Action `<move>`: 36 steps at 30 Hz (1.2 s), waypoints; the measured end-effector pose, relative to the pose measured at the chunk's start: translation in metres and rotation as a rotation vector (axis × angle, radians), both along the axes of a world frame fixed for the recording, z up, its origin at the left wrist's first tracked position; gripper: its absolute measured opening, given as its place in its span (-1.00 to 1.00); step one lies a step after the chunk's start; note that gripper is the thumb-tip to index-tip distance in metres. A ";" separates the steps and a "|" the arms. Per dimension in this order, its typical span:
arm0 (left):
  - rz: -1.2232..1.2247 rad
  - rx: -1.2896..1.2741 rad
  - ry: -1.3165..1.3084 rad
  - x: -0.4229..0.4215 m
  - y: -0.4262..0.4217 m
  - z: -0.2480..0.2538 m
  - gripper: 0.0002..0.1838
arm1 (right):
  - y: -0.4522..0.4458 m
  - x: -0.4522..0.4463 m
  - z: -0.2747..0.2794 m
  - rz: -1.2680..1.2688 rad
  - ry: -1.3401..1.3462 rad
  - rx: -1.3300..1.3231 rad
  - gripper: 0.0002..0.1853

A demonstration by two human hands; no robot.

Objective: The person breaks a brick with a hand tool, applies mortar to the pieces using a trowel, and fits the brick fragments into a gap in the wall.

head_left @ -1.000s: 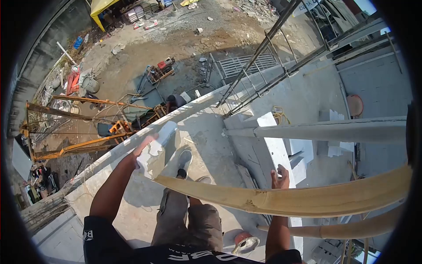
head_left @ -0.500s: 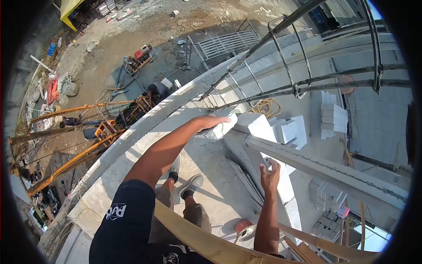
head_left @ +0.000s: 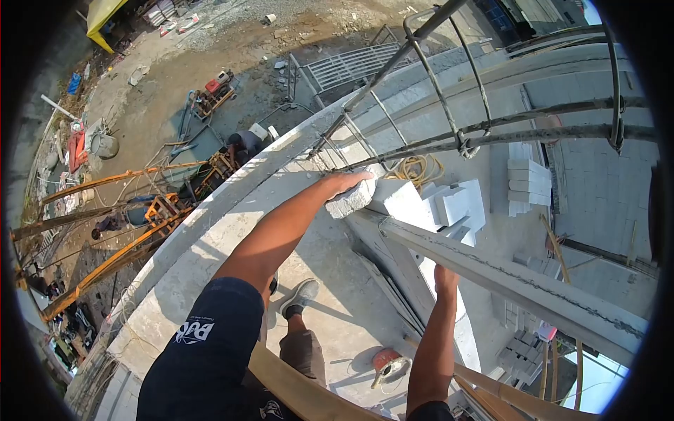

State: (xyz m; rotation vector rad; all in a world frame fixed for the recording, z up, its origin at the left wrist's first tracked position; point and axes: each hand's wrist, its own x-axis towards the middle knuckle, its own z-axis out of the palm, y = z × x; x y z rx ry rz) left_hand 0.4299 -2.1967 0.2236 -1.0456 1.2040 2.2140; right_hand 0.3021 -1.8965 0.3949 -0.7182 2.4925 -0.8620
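Note:
My left hand (head_left: 345,182) is closed over the top of a rough-edged white block (head_left: 349,201), which sits tilted at the end of a low block wall. Beside it stands a larger white block (head_left: 399,198). My right hand (head_left: 445,278) is closed by the wall, close below a long grey concrete beam (head_left: 505,270). The beam hides part of its fingers, so what they hold cannot be made out. A grey, flat shape (head_left: 458,230) shows just past the beam, among white blocks.
Steel rebar (head_left: 449,144) crosses the upper right. A yellow hose coil (head_left: 418,170) lies behind the blocks. A red bucket (head_left: 387,361) stands near my feet. Past the slab edge (head_left: 232,184), the ground drops away, with orange machinery (head_left: 165,210) and a person (head_left: 246,144) below.
My right hand has moved slightly up and right toward the beam, and its spread fingers have closed. My left hand stays on the block, which has turned slightly. The view has shifted a little.

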 end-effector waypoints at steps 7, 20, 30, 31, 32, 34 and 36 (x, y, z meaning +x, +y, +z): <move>-0.006 -0.002 -0.088 -0.021 0.001 -0.019 -0.35 | -0.120 -0.044 0.005 0.165 -0.308 -0.101 -0.37; -0.113 -0.214 -0.048 0.001 -0.016 0.080 -0.02 | -0.203 -0.027 -0.012 0.605 -0.311 0.327 -0.16; -0.093 -0.279 -0.006 0.012 -0.002 0.019 -0.09 | -0.189 -0.060 -0.037 0.482 -0.248 0.193 -0.49; -0.064 -0.327 0.001 0.012 0.001 0.014 -0.05 | -0.185 -0.064 -0.048 0.477 -0.271 0.124 -0.51; -0.035 -0.376 0.008 0.013 0.002 0.012 -0.01 | -0.183 -0.065 -0.052 0.476 -0.273 0.126 -0.51; -0.071 -0.399 -0.025 0.014 0.006 0.007 0.03 | -0.176 -0.066 -0.059 0.393 -0.260 0.062 -0.50; -0.105 -0.425 -0.061 0.016 0.008 -0.004 0.07 | -0.175 -0.060 -0.055 0.355 -0.266 0.043 -0.50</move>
